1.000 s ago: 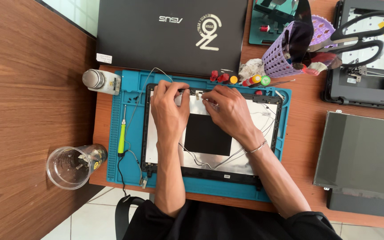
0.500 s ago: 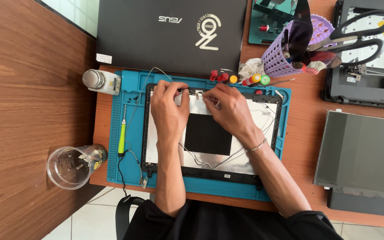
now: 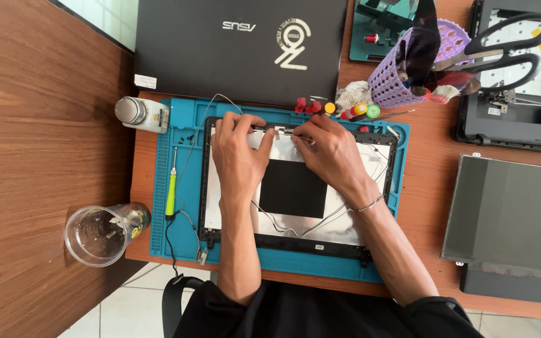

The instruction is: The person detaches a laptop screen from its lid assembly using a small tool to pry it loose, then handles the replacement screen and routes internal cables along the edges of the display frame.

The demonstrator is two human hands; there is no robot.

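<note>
Far to the left of the grip, a clear plastic cup (image 3: 99,235) is lying on its side at the edge of the table (image 3: 45,125), and a small white bottle with a metal cap (image 3: 140,113) is standing at the corner of a blue work mat (image 3: 183,247). A green-handled screwdriver (image 3: 171,193) is resting on the mat, just left of the opened laptop screen lid (image 3: 295,233), which is lying flat on the mat directly beneath both hands. The left hand (image 3: 240,150) is being pressed onto the lid's top edge, its fingertips curled over the frame; whether anything is being pinched cannot be told. Just beside it, the right hand (image 3: 333,153) is being held with thumb and forefinger closed together on a small metal strip (image 3: 286,131) at the top edge. A thin cable (image 3: 286,224) is running across the silver backing below the grip. Above the grip a closed black laptop (image 3: 239,47) is lying; up and to the right, a purple basket (image 3: 405,72) with scissors (image 3: 502,53) is standing. Well right, a loose display panel (image 3: 511,216) is lying on the table.
</note>
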